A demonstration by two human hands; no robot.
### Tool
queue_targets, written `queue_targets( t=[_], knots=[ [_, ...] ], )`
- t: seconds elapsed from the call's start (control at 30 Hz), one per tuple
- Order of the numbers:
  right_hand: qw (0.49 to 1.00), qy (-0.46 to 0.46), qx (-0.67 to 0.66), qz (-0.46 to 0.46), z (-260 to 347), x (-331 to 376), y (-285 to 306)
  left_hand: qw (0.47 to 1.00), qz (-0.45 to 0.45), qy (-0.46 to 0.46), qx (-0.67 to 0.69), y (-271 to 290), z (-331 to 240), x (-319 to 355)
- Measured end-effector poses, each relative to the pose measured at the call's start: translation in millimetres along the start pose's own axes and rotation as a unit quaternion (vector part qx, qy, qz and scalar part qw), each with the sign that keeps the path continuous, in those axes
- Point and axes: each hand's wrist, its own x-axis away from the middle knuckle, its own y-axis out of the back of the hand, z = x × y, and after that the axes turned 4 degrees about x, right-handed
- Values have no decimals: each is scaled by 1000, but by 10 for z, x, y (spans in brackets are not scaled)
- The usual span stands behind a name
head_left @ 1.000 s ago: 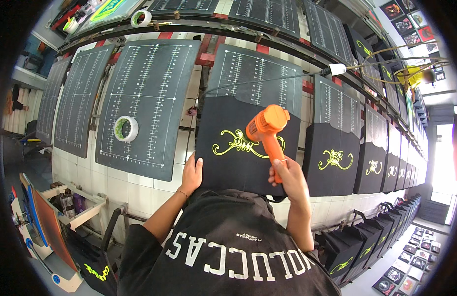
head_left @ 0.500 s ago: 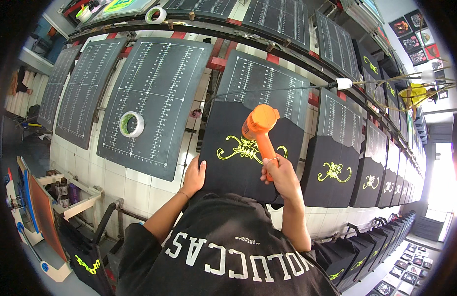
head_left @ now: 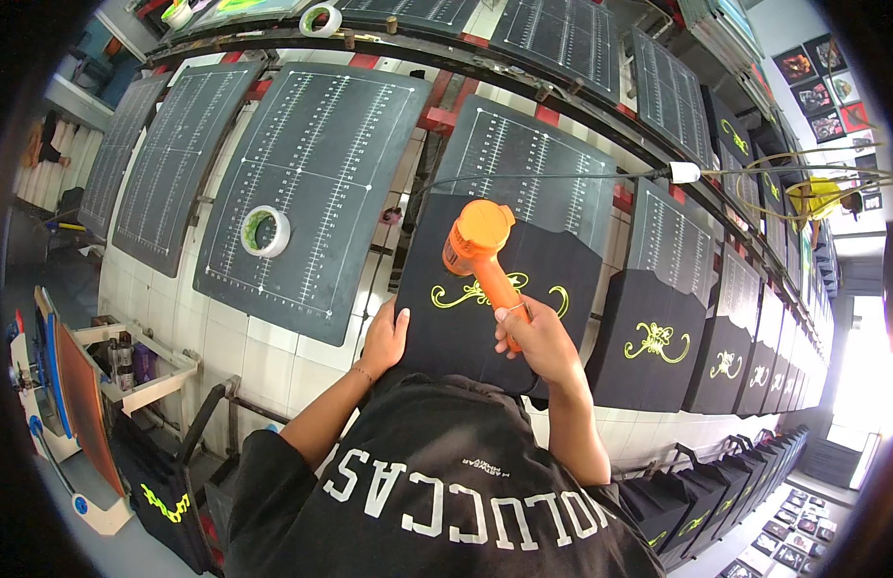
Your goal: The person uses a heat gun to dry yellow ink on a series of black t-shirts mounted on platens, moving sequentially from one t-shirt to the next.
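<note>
An orange hair dryer (head_left: pixel 480 236) is gripped by its handle in my right hand (head_left: pixel 543 342). Its barrel is over the left part of a yellow-green printed design (head_left: pixel 552 301) and hides much of the print. That design is on a black shirt (head_left: pixel 446 337) laid over a dark board with white ruled marks (head_left: pixel 533 144). Against the shirt's left edge rests my left hand (head_left: pixel 386 334), thumb up and apart; its other fingers are partly hidden, and it holds no tool.
Left of the shirt lies another ruled board (head_left: pixel 311 173) with a tape roll (head_left: pixel 265 231) on it. A dark cord (head_left: pixel 562 176) crosses the boards to a white plug (head_left: pixel 682 172). More printed black shirts (head_left: pixel 649 337) line the right. A wooden-framed rack (head_left: pixel 157 385) stands lower left.
The hair dryer and my right hand have shifted left over the print. My left hand stays at the shirt's edge. The whole view has shifted slightly.
</note>
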Motion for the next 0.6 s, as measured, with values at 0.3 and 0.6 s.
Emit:
queue_targets(
  t=[0.3,0.6],
  knots=[
    [1000,-6,9,-18,16,15,5,1000,-4,-19,-12,0,-21,-25],
    [998,-34,-8,-57,-79,228,169,996,-33,-45,-67,-133,-18,-788]
  ],
)
